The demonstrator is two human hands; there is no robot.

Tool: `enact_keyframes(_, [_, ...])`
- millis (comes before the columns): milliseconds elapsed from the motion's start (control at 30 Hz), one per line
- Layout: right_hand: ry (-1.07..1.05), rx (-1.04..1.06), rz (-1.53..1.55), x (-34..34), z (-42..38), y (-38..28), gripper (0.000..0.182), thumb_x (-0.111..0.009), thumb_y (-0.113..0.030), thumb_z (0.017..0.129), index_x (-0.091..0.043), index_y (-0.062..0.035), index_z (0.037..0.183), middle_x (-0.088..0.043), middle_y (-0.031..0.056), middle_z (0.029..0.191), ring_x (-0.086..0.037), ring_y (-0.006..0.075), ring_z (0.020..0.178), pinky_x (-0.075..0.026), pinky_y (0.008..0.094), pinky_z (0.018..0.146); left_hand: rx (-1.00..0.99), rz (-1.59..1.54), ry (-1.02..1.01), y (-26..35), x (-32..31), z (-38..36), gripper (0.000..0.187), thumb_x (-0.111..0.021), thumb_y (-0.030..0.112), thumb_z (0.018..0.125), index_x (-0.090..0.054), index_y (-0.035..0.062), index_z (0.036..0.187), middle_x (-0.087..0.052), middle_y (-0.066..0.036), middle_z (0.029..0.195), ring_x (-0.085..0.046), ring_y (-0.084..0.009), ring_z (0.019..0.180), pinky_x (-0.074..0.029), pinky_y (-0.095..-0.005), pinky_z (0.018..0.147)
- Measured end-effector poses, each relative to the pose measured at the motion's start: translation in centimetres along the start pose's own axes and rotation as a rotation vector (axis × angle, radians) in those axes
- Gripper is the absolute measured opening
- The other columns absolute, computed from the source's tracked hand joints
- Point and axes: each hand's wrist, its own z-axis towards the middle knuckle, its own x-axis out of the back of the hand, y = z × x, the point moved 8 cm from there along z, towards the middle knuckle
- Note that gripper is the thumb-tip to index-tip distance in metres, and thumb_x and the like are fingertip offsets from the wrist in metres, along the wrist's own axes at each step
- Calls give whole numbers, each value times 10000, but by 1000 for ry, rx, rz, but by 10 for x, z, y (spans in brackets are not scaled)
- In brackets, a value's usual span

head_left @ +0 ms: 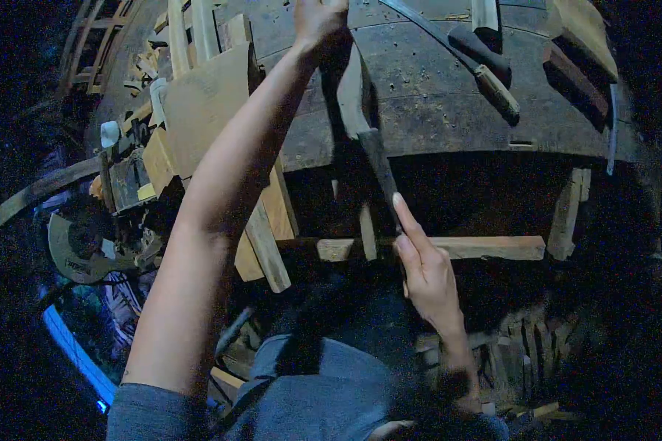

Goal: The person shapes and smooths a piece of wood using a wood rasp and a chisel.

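At the top edge of the head view is my left hand (321, 23), its fingers mostly cut off by the frame. It sits close by the upper end of a curved, pale piece of wood (354, 92) lying across the workbench (419, 121). From the lower end of this wood a dark narrow bar (379, 165) runs toward me, past the bench's front edge. My right hand (428, 275) is closed around the bar's near end, index finger stretched along it. My left forearm crosses over a flat brown panel (207, 103).
A long tool with a wooden handle (497, 90) lies on the bench beside a dark rod (479, 55). Farther right are a dark reddish block (575, 84) and a larger pale block (582, 33). Wooden strips lean at the left. A rail (493, 248) runs below the bench.
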Motion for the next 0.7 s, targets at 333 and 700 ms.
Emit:
enact_keyframes(333, [87, 252, -67, 5, -27, 17, 499, -434, -191, 963, -328, -147, 1449, -554, 142, 668, -528, 273, 522, -478, 368, 551, -41, -162, -1, -37, 3, 6, 857, -650, 105, 724, -196, 53, 1449, -409, -218, 1338, -438, -308, 1206, -371, -363, 991])
enact_keyframes(700, [769, 256, -893, 203, 56, -12, 511, -548, -190, 909, -413, -151, 1400, -577, 221, 1062, -583, 375, 952, -469, 448, 811, 158, -115, 88, -20, 48, -43, 441, -627, 73, 831, -447, -63, 1211, -628, -130, 1007, -607, -174, 883, -497, -306, 761])
